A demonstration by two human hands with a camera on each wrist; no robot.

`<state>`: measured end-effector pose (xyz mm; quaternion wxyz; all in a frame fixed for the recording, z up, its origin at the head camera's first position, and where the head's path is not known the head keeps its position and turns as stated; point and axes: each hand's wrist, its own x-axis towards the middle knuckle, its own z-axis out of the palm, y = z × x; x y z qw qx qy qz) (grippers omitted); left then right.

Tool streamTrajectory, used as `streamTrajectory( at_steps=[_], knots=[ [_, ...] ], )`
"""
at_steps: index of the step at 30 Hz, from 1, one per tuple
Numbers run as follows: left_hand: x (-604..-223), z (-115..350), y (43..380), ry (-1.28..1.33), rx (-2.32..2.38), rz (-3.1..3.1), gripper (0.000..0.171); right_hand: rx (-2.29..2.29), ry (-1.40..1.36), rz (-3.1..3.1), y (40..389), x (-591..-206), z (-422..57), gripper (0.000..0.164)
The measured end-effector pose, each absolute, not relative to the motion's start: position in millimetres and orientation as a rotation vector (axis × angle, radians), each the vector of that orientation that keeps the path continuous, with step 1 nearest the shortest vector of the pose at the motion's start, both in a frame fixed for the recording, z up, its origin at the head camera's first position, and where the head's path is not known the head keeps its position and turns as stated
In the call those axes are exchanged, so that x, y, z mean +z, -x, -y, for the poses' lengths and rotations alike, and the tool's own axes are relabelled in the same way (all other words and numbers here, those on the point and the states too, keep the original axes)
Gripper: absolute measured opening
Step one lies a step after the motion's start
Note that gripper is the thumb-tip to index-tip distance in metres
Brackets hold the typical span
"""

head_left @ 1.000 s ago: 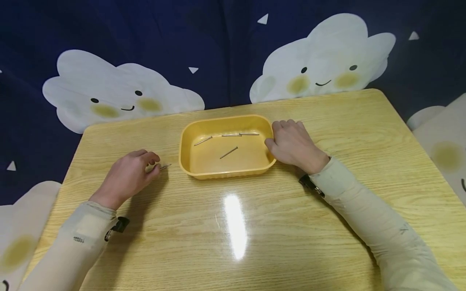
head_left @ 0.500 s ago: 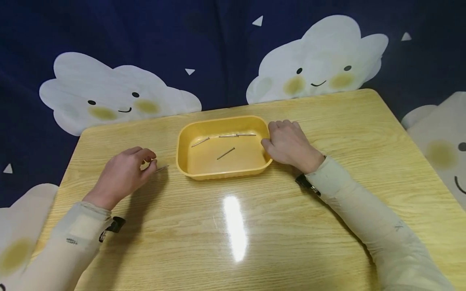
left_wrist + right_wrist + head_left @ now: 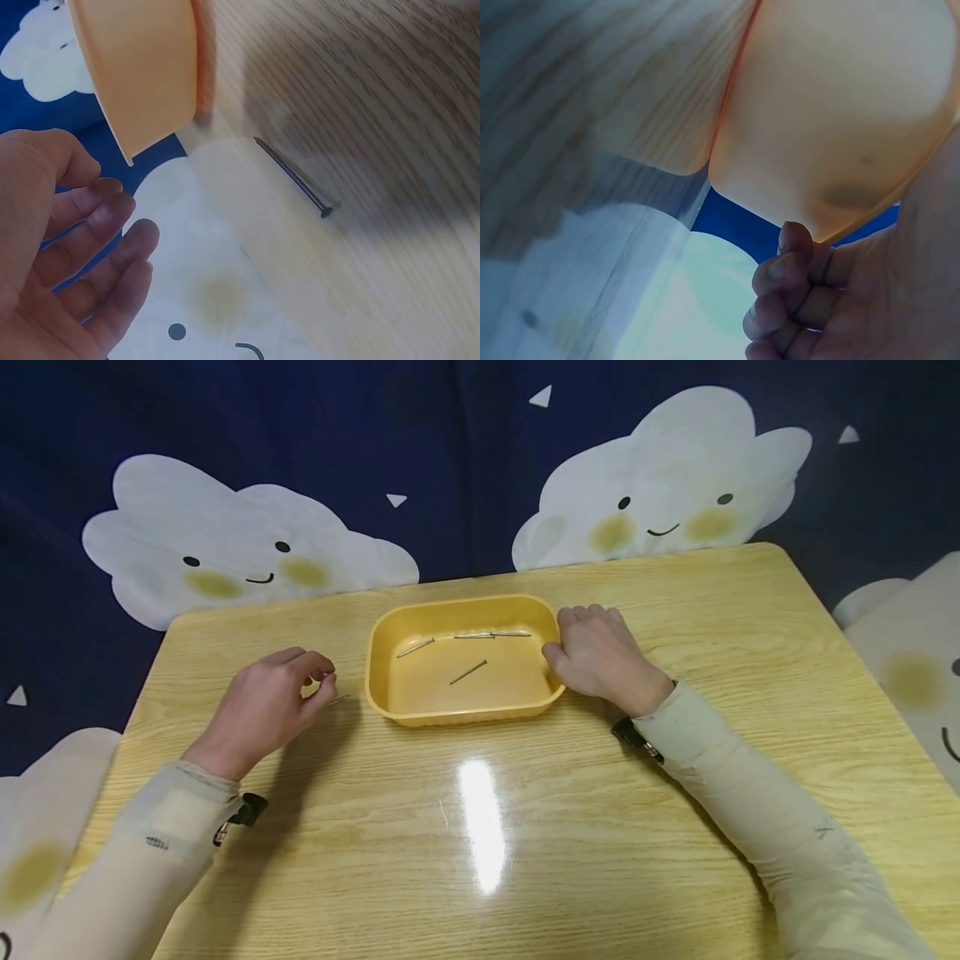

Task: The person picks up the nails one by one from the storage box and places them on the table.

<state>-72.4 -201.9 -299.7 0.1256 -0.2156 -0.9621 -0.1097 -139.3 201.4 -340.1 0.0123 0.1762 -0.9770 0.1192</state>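
A yellow plastic tray [image 3: 450, 720] stands on the wooden table with several nails [image 3: 468, 672] lying loose inside it. My right hand [image 3: 606, 658] grips the tray's right end, thumb over the rim and fingers outside the wall. Left of the tray, a single dark nail [image 3: 292, 178] lies on the tabletop, its head and pointed tip both showing in the left wrist view. My left hand [image 3: 272, 703] hovers beside that nail and overlaps most of it in the head view. Its fingers [image 3: 112, 217] are loosely bent, with nothing between them and the thumb.
The light wooden table [image 3: 600, 827] has a bright glare patch in front of the tray. A dark blue cloth [image 3: 465, 460] with smiling white clouds hangs behind the table's far edge and shows at both sides.
My left hand has shifted slightly toward the tray and now covers more of the loose nail in the head view. My right hand keeps its grip on the tray.
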Motion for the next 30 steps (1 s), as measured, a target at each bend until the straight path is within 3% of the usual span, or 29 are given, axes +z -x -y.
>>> streamTrajectory(
  at_steps=[30],
  knots=[
    [-302.4, 177.9, 81.1, 0.659, -0.413, 2.793, 0.013, 0.367, -0.552, 3.025, 138.6, -341.1, -200.6, 0.026]
  ],
)
